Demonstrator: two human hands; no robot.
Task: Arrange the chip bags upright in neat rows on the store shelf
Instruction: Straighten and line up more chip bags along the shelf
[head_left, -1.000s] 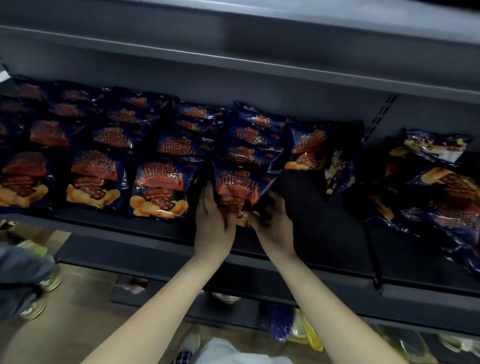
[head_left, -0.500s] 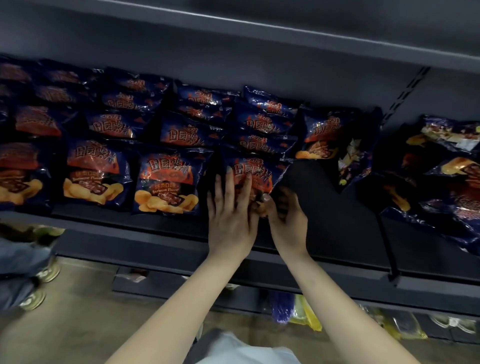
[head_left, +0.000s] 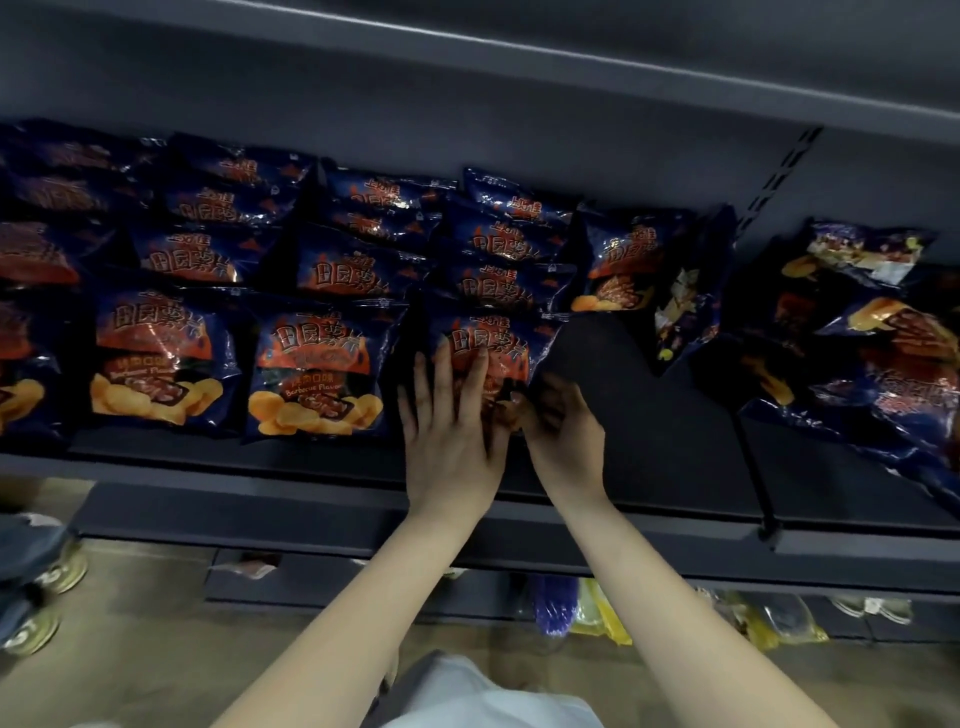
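Head view: the front chip bag stands near the shelf edge, rightmost in the front row; the left hand presses flat on its face, fingers straight; the right hand curls round its lower right corner; toppled bags lie well right.

The front chip bag is glossy, crinkled plastic film throwing small white glints, and the neighbouring bags left of it show the same shiny, wrinkled skin. Under it the shelf looks like smooth, matt dark-grey painted metal, as does the slotted upright up to its right. Below it the floor is smooth and tan with a dull sheen.
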